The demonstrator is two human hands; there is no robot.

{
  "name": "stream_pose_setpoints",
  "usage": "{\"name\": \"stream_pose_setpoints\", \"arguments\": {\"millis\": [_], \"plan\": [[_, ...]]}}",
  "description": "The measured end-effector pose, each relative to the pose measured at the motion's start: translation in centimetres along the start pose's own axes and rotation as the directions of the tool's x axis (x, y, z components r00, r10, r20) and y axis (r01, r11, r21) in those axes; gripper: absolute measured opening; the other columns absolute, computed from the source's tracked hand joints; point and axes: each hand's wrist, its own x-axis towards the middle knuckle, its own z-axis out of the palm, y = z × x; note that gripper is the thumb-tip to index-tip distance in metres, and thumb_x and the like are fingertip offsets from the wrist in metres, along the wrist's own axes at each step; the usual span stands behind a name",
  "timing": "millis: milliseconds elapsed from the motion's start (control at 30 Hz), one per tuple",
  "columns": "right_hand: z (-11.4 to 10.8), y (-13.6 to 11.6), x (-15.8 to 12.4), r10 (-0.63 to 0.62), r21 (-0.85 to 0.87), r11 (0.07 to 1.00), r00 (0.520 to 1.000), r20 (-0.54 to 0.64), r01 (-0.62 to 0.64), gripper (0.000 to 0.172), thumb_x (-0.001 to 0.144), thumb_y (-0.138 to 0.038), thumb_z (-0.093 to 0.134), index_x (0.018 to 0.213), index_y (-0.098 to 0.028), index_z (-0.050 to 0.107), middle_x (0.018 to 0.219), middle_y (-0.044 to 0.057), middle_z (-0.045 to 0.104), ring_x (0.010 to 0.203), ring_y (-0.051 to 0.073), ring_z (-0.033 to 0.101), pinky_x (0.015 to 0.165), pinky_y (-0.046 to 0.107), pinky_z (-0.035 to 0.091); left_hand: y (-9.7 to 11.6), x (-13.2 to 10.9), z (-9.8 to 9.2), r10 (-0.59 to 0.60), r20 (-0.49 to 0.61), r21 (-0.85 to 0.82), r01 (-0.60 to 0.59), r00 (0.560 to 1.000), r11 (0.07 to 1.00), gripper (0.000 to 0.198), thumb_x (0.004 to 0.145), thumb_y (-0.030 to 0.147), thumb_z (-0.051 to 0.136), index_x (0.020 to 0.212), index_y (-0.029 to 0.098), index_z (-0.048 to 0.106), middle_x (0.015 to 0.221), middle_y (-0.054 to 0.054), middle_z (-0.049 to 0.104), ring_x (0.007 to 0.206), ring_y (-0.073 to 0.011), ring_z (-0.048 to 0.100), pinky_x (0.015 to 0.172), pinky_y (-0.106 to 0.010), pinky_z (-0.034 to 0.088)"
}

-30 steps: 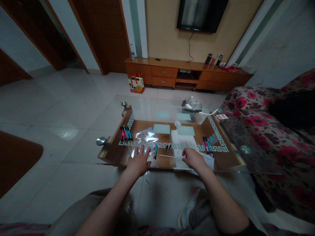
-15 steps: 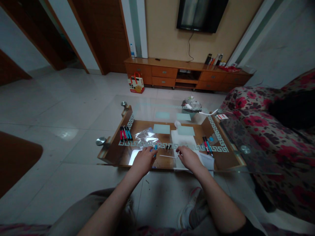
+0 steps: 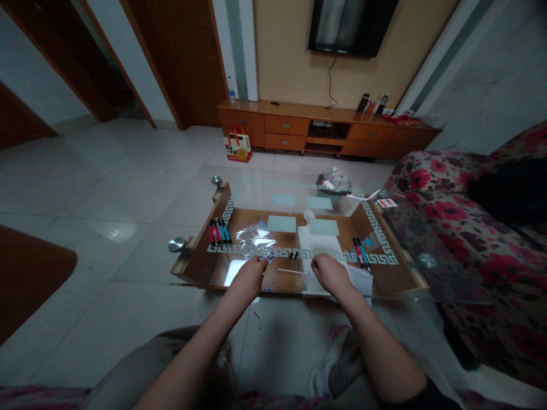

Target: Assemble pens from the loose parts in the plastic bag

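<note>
Over the front of the glass table (image 3: 158, 250), my left hand (image 3: 252, 276) is closed, fingers curled. A small blue part of a pen (image 3: 270, 258) shows at its fingertips; the rest is hidden. My right hand (image 3: 331, 273) is also closed, thumb and finger pinched above a white sheet (image 3: 308, 247). Whatever it grips is hidden or too small to see. Between the hands lie a thin white stick (image 3: 293, 271) and two small black pieces (image 3: 293, 255) like pen caps. A clear plastic bag (image 3: 255, 238) lies just beyond my left hand.
Several red and blue pens (image 3: 220, 232) lie in a row at the left, and further red and blue pens (image 3: 361, 253) at the right. A stuffed bag (image 3: 334, 181) is at the table's far side. A flowered sofa (image 3: 453, 210) stands to the right.
My left hand has turned and curled inward, so less of the blue pen shows. The fingers of my right hand have closed into a pinch, and the hand has shifted slightly right.
</note>
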Motion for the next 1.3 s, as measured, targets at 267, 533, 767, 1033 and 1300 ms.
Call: {"name": "stream_pose_setpoints", "arguments": {"millis": [267,533,767,1033,1300], "plan": [[0.1,0.1,0.4,0.058,0.104,0.993,0.997,-0.052,-0.053,0.014,0.091,-0.019,0.052,0.091,-0.015,0.066,0.100,0.013,0.067,0.096,0.022,0.063,0.084,0.028,0.042,0.0,-0.1,0.2,-0.091,-0.082,-0.045,0.087,0.992,0.995,0.042,0.075,-0.002,0.048,0.113,0.014,0.056,0.102,-0.013,0.064,0.093,-0.0245,0.063,0.081,-0.032,0.046],[-1.5,-0.9,0.8,0.117,0.843,0.516,0.963,-0.242,0.149,0.028,0.085,-0.038,0.062,0.103,-0.016,0.065,0.084,0.005,0.068,0.072,0.016,0.061,0.067,0.027,0.048,1.8,0.0,-0.9,-0.028,-0.178,-0.703,-0.108,0.984,0.703,0.028,0.079,0.018,0.060,0.107,0.016,0.063,0.087,-0.002,0.061,0.078,-0.0150,0.057,0.072,-0.026,0.048],[-2.3,-4.0,-0.5,0.081,0.974,0.194,0.988,-0.134,0.116,0.036,0.077,-0.047,0.073,0.094,-0.015,0.070,0.074,0.003,0.068,0.066,0.013,0.058,0.062,0.025,0.047,4.2,-0.8,-0.9,0.179,0.069,-0.982,0.035,0.981,0.186,0.040,0.081,0.035,0.070,0.115,0.019,0.055,0.090,-0.002,0.061,0.073,-0.0136,0.065,0.069,-0.027,0.053],[-2.3,-4.5,-0.7,0.038,0.960,0.230,0.984,-0.172,0.159,0.030,0.075,-0.044,0.075,0.088,-0.017,0.071,0.079,0.003,0.071,0.070,0.014,0.062,0.067,0.028,0.052,4.2,-1.1,-1.0,0.219,0.053,-0.952,-0.017,0.974,0.305,0.043,0.084,0.035,0.067,0.123,0.021,0.056,0.092,-0.003,0.063,0.075,-0.0147,0.067,0.067,-0.027,0.055],[-2.0,-5.0,-0.6,-0.004,0.911,0.346,0.972,-0.236,0.223,0.024,0.081,-0.041,0.071,0.088,-0.018,0.071,0.086,0.006,0.073,0.081,0.019,0.067,0.077,0.031,0.053,4.2,-1.1,-1.5,0.193,0.015,-0.939,-0.053,0.981,0.340,0.038,0.086,0.034,0.065,0.121,0.020,0.059,0.092,-0.004,0.063,0.075,-0.0162,0.067,0.063,-0.027,0.056]]}}
